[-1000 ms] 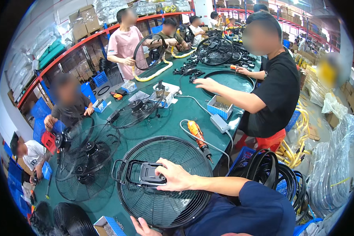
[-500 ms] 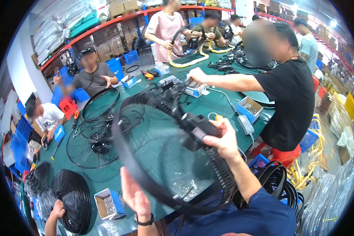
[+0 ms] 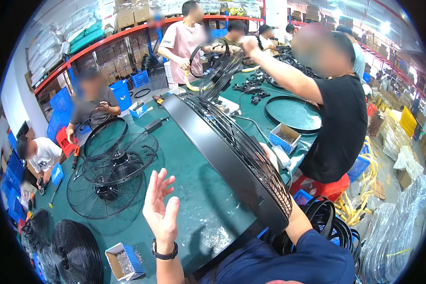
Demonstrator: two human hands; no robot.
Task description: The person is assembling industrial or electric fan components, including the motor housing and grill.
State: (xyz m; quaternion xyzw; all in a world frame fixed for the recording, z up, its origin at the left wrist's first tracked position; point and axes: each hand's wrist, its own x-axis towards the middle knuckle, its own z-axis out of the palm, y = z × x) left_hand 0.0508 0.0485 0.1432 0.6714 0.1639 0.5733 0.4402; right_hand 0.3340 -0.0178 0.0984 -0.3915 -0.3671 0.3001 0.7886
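Your left hand (image 3: 161, 210) is spread open beside one black, wide-rimmed, round wire fan housing (image 3: 210, 149); your right hand (image 3: 269, 155), mostly hidden behind, grasps this, tilted, the green table (image 3: 173, 151) beneath it. Left of the housing: two overlapping flat black wire grilles (image 3: 120, 157).

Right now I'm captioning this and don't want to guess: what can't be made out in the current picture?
Head view: most of the right hand, hidden behind the raised black fan housing, so its grip can't be told.
Head view: the metal pieces in the lower box, too small to tell apart.
Head view: some of the black hoops, covered by the dark blue sleeve.
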